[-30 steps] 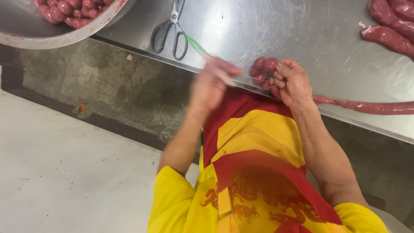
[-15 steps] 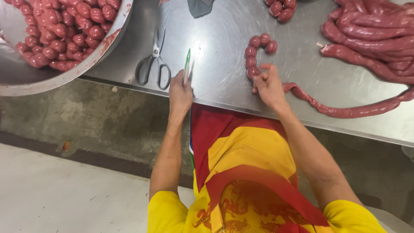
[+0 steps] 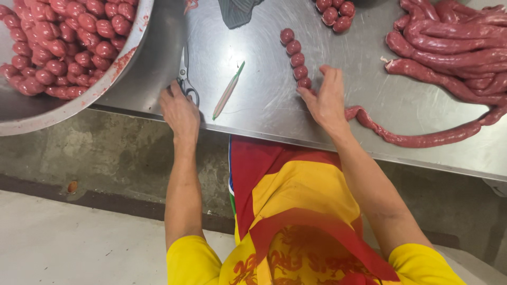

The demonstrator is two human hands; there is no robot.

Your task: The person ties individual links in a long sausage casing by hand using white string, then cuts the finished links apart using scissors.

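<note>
My left hand (image 3: 180, 109) lies on the handles of the grey scissors (image 3: 184, 74) at the steel table's front edge, fingers curled over them. My right hand (image 3: 326, 98) presses on a long red sausage (image 3: 417, 138), pinching it where a chain of small round links (image 3: 296, 54) ends. The unlinked length trails right along the table edge. A green and white bundle of string (image 3: 227, 91) lies loose between my hands.
A big metal bowl (image 3: 138, 50) full of small red sausage balls (image 3: 63, 39) overhangs the steel table (image 3: 264, 105) at left. A pile of thick sausage (image 3: 454, 47) fills the right. More round links (image 3: 334, 11) and a dark cloth (image 3: 237, 10) sit at the back.
My left hand let go of the green string bundle and moved left onto the scissors. The chain of links now lies stretched out away from me.
</note>
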